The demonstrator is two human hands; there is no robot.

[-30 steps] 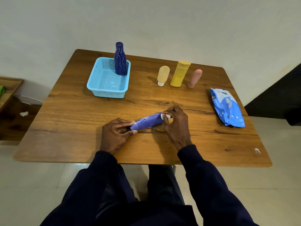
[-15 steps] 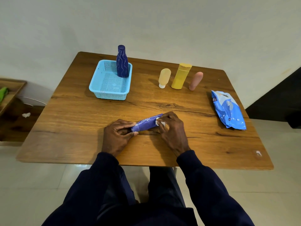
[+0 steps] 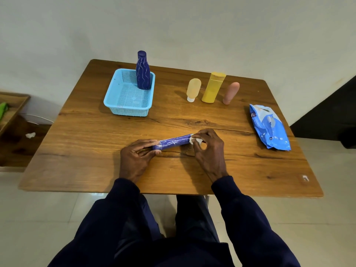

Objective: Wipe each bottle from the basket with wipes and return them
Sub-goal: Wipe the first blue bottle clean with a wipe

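A purple bottle [image 3: 173, 143] with white squiggles lies on its side near the table's front. My left hand [image 3: 135, 158] grips its near end. At the far end my right hand [image 3: 209, 149] pinches a small white wipe [image 3: 195, 140] against the bottle. A light blue basket [image 3: 119, 102] stands at the back left with a dark blue patterned bottle [image 3: 143, 71] upright in its far right corner. To the right of the basket stand a pale orange bottle [image 3: 193, 90] on its cap, a yellow bottle [image 3: 212, 87] and a pink bottle [image 3: 230, 93].
A blue pack of wipes [image 3: 269, 127] lies near the right edge of the wooden table [image 3: 86, 143]. A low wooden shelf [image 3: 11, 112] stands on the floor to the left, with a crumpled white scrap [image 3: 30, 135] beside it.
My right hand with the wipe slid in along the purple bottle half a second ago and has moved back out to its far end. The left hand has kept its hold.
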